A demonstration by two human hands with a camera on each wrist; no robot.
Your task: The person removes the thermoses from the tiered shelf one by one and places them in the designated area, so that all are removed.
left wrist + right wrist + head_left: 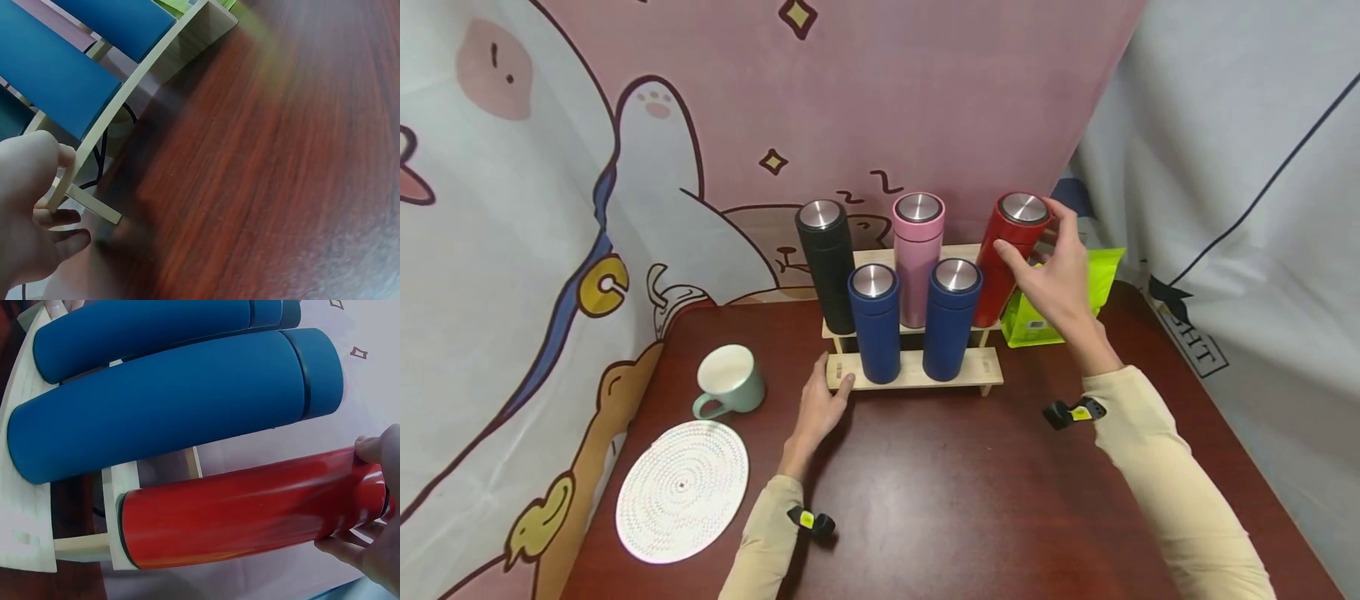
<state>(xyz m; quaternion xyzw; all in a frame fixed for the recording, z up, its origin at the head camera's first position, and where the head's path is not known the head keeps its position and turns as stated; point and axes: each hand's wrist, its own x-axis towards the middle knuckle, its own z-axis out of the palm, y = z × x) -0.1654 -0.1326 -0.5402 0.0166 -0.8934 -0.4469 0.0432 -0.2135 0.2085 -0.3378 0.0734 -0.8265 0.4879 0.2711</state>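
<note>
A stepped wooden rack (915, 368) carries several thermos bottles with steel-topped lids. Its upper step bears a black thermos (827, 267), a pink thermos (917, 267) and a red thermos (1000, 267); two blue thermoses (877, 333) occupy the lower step. Near its lid, my right hand (1060, 279) grips the red thermos, thumb on the front side and fingers behind. The red base stands at the right end of the upper step in the right wrist view. My left hand (822, 404) pinches the left end of the lower step, thumb on top and fingers underneath.
Left of the rack stand a pale green mug (733, 385) and a round white woven mat (683, 492). Behind my right hand is a bright green bag (1033, 321). Printed cloth (940, 100) hangs behind the dark red wooden table (962, 492).
</note>
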